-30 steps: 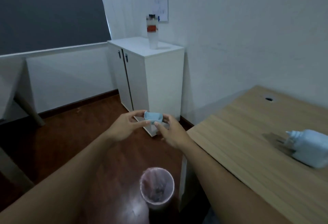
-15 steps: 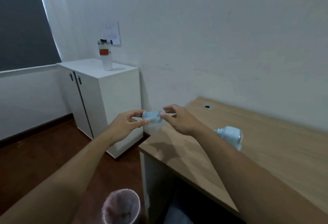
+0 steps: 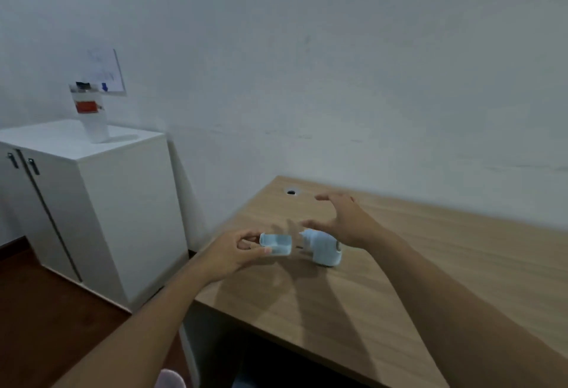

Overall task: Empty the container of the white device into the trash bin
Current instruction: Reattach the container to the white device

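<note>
My left hand pinches a small clear container and holds it just above the wooden desk. Directly right of the container, the white device lies on its side on the desk. My right hand hovers over the device with fingers spread, holding nothing. Only the pink-lined rim of the trash bin shows at the bottom edge, on the floor left of the desk.
A white cabinet stands left of the desk against the wall, with a clear bottle on top. A cable hole sits near the desk's far corner. Dark wooden floor lies at the lower left.
The view has swung right, from over the bin to the desk. My right hand has let go of the container and opened above the device. The left hand carried the container over the desk.
</note>
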`<state>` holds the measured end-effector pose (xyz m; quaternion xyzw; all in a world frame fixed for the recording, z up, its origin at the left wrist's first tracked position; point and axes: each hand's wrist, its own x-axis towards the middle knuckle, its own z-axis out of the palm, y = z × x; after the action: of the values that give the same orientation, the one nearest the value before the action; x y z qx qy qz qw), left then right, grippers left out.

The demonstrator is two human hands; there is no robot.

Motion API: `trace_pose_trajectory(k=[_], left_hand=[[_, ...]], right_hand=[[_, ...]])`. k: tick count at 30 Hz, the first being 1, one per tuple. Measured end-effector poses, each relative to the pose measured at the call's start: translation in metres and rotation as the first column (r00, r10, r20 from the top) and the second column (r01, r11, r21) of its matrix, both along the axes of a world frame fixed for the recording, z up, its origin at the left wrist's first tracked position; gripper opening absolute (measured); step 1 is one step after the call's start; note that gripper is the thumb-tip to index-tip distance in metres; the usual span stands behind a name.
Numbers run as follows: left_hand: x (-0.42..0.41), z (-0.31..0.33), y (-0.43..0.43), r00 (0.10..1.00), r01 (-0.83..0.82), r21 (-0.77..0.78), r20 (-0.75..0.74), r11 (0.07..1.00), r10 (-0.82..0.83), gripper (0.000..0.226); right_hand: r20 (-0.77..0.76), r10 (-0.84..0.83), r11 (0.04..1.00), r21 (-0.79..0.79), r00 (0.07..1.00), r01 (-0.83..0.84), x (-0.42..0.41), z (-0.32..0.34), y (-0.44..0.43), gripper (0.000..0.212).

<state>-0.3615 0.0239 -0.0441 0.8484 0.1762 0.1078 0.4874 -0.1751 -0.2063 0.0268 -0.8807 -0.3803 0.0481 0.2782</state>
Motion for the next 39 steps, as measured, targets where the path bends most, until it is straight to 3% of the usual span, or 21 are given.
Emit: trace_pose_trajectory(k=[2,3,7,10,14,19,23,27,30,32,35,39], left_hand=[[0.011,-0.011,-0.007,1.000,0.015,0.021,-0.019,1.000,-0.015,0.036],[0.015,-0.014,-0.009,0.999,0.022,0.020,-0.033,1.000,-0.021,0.042],[0.030,-0.020,-0.017,0.996,0.065,0.027,-0.059,0.997,-0.064,0.063],[0.037,-0.021,-0.016,0.994,0.091,0.008,-0.066,0.996,-0.091,0.065],[0.048,-0.031,-0.007,0.990,0.125,0.037,-0.069,0.992,-0.122,0.072],[0.063,-0.045,0.001,0.992,0.125,0.056,-0.038,0.991,-0.123,0.074],[0.069,-0.047,-0.003,0.994,0.109,0.052,-0.002,0.993,-0.109,0.070],[0.076,-0.046,-0.014,0.998,0.060,0.089,0.012,0.994,-0.061,0.064],[0.080,-0.046,-0.021,0.994,0.094,0.024,0.061,0.995,-0.095,0.063],[0.084,-0.048,-0.024,0.992,0.104,-0.012,0.079,0.994,-0.103,0.072],[0.087,-0.044,-0.030,0.996,0.075,0.012,0.039,0.997,-0.076,0.102],[0.090,-0.042,-0.032,0.992,0.123,-0.053,0.010,0.991,-0.122,0.098]], right_hand=[[-0.057,0.004,0.998,-0.055,0.998,-0.007,0.009,-0.009,-0.011,0.147],[-0.112,-0.003,0.997,-0.082,0.994,-0.006,0.012,-0.014,-0.014,0.147],[-0.261,-0.011,0.996,-0.093,0.965,-0.014,0.025,-0.038,-0.023,0.126],[-0.339,0.022,1.000,0.016,0.941,-0.018,0.033,-0.055,-0.028,0.090],[-0.364,0.002,0.994,0.105,0.931,0.039,0.037,-0.068,-0.028,0.074],[-0.379,0.055,0.989,0.151,0.924,0.004,0.045,-0.075,-0.030,0.073],[-0.396,0.080,0.979,0.203,0.915,0.003,0.047,-0.080,-0.032,0.092],[-0.374,0.069,0.975,0.221,0.925,0.017,0.044,-0.085,-0.033,0.070],[-0.363,0.058,0.971,0.236,0.930,0.032,0.041,-0.088,-0.035,0.067],[-0.355,0.055,0.969,0.245,0.933,0.037,0.040,-0.090,-0.035,0.068],[-0.335,0.047,0.969,0.242,0.941,0.038,0.036,-0.090,-0.035,0.067],[-0.302,0.023,0.957,0.282,0.953,0.066,0.033,-0.096,-0.035,0.064]])
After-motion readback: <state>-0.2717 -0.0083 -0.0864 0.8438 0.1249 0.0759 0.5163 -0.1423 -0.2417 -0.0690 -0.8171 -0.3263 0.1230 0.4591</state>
